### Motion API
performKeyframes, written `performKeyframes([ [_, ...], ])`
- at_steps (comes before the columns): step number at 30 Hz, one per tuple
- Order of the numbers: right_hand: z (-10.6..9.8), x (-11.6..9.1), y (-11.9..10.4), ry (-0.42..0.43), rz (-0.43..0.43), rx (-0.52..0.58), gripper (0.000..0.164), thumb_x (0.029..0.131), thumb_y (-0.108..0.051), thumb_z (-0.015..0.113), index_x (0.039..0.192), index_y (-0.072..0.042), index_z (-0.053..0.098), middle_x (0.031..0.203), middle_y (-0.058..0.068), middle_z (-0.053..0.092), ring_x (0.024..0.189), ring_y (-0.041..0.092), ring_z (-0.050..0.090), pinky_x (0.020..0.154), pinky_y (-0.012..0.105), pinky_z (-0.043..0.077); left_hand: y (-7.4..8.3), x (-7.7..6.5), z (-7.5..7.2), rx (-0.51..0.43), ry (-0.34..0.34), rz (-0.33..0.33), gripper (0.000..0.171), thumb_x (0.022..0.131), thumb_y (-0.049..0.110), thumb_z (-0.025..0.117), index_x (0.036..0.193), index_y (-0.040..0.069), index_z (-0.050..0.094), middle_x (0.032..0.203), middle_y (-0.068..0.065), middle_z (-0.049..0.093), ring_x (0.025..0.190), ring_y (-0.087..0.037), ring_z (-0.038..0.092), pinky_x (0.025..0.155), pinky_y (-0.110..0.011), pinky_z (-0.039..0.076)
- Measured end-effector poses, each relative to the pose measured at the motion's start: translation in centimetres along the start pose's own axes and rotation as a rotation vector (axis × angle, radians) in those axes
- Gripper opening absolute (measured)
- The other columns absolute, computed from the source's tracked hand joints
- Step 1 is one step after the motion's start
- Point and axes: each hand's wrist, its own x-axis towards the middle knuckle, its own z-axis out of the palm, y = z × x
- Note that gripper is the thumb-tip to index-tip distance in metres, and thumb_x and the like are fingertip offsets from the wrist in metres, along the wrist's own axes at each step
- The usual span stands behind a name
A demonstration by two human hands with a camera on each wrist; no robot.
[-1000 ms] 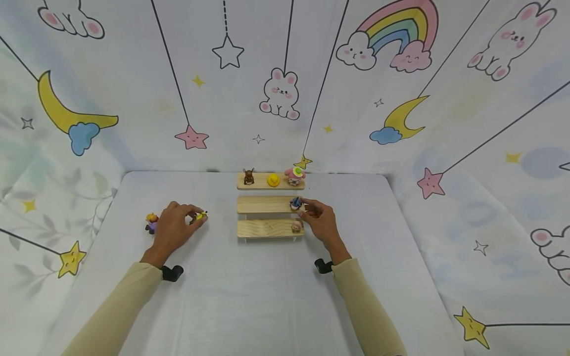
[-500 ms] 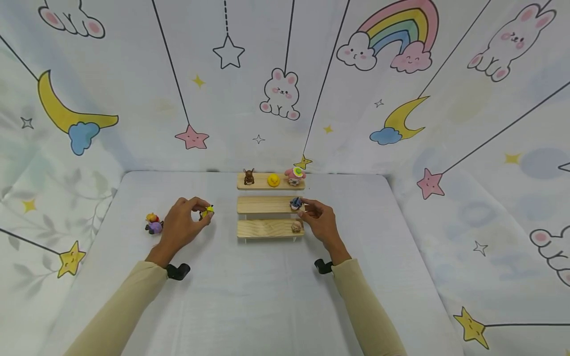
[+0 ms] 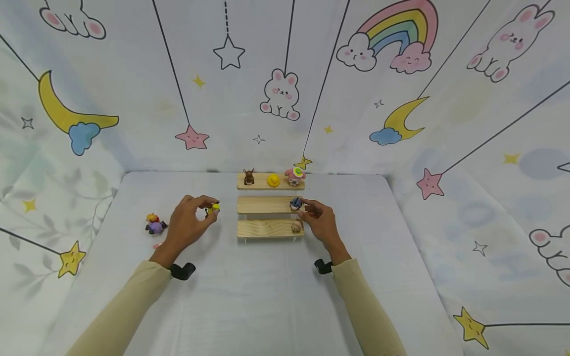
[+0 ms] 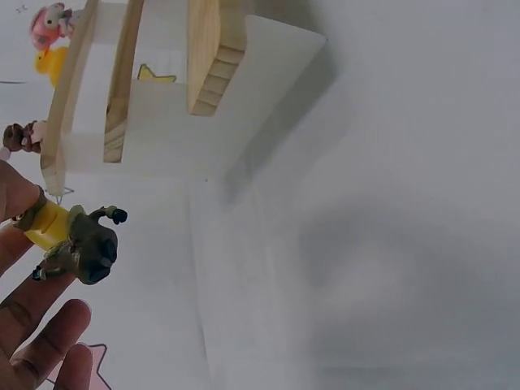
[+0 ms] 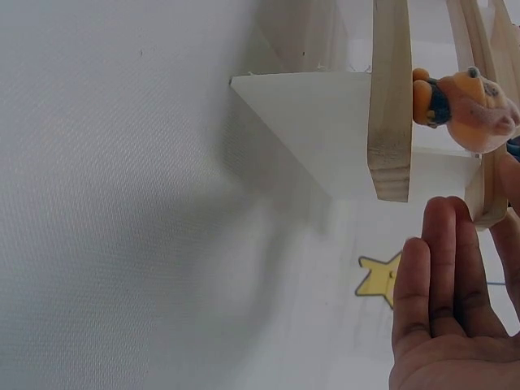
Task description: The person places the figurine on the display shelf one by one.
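My left hand point(image 3: 184, 225) pinches a small yellow-and-dark figurine point(image 4: 88, 244) between thumb and fingertips, held up left of the three-step wooden shelf point(image 3: 262, 228). In the left wrist view the figurine's dark end points away from the fingers. At the right end of the middle step stands a blue figurine point(image 3: 296, 203), with thumb and forefinger of my right hand point(image 3: 322, 225) pinching its side. The other right fingers extend past the shelf end in the right wrist view, where the blue figurine is mostly hidden. A tan bear figurine point(image 5: 475, 110) stands on the lowest step.
A brown figurine point(image 3: 249, 177), a yellow duck point(image 3: 273, 180) and a pink-hooded figurine point(image 3: 295, 176) stand on the top step. At left on the white table lie an orange-and-red figurine point(image 3: 153, 217), a purple figurine point(image 3: 156, 227) and a pink thing point(image 3: 157, 245) partly behind my wrist.
My left hand has moved right toward the shelf with the yellow-and-dark figurine, uncovering the purple figurine and part of the pink thing. My right hand stays at the blue figurine.
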Motion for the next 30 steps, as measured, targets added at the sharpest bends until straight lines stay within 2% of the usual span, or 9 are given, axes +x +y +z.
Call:
performKeyframes([
  [7, 0.0, 0.0, -0.2, 0.002, 0.007, -0.006, 0.039, 0.087, -0.032, 0.078, 0.124, -0.040, 0.067, 0.110, 0.000, 0.069, 0.096, 0.019, 0.066, 0.082, 0.027, 0.055, 1.6, 0.4, -0.2, -0.032, -0.016, -0.011, 0.027, 0.090, 0.031, 0.074, 0.114, 0.021, 0.067, 0.105, 0.000, 0.072, 0.102, -0.022, 0.055, 0.082, -0.042, 0.043],
  [13, 0.1, 0.0, -0.2, 0.003, 0.014, -0.018, 0.039, 0.087, -0.034, 0.077, 0.124, -0.040, 0.067, 0.111, -0.001, 0.069, 0.097, 0.018, 0.065, 0.083, 0.027, 0.054, 2.8, 0.7, -0.1, -0.046, -0.024, -0.011, 0.028, 0.089, 0.031, 0.075, 0.115, 0.021, 0.068, 0.108, 0.000, 0.072, 0.101, -0.019, 0.053, 0.082, -0.040, 0.042],
  [20, 0.1, -0.1, -0.2, 0.005, 0.009, -0.020, 0.037, 0.088, -0.034, 0.076, 0.123, -0.044, 0.067, 0.110, -0.002, 0.068, 0.097, 0.018, 0.065, 0.086, 0.034, 0.054, 4.1, 1.0, 0.1, -0.079, -0.030, 0.014, 0.030, 0.089, 0.031, 0.076, 0.117, 0.021, 0.070, 0.113, 0.001, 0.071, 0.103, -0.018, 0.051, 0.083, -0.039, 0.044],
  [26, 0.1, -0.2, -0.3, 0.005, 0.000, -0.019, 0.039, 0.089, -0.035, 0.076, 0.126, -0.041, 0.066, 0.112, 0.001, 0.068, 0.098, 0.019, 0.064, 0.085, 0.028, 0.053, 4.9, 1.3, 0.7, -0.102, -0.019, 0.061, 0.029, 0.089, 0.029, 0.076, 0.116, 0.021, 0.071, 0.110, 0.003, 0.071, 0.100, -0.017, 0.051, 0.081, -0.037, 0.043],
  [30, 0.1, -0.2, -0.3, 0.008, -0.003, -0.023, 0.040, 0.089, -0.035, 0.076, 0.127, -0.040, 0.066, 0.113, 0.002, 0.068, 0.098, 0.018, 0.064, 0.084, 0.027, 0.053, 5.3, 1.5, 1.3, -0.127, -0.019, 0.059, 0.029, 0.088, 0.029, 0.077, 0.116, 0.022, 0.070, 0.107, 0.003, 0.070, 0.100, -0.018, 0.052, 0.081, -0.037, 0.044],
])
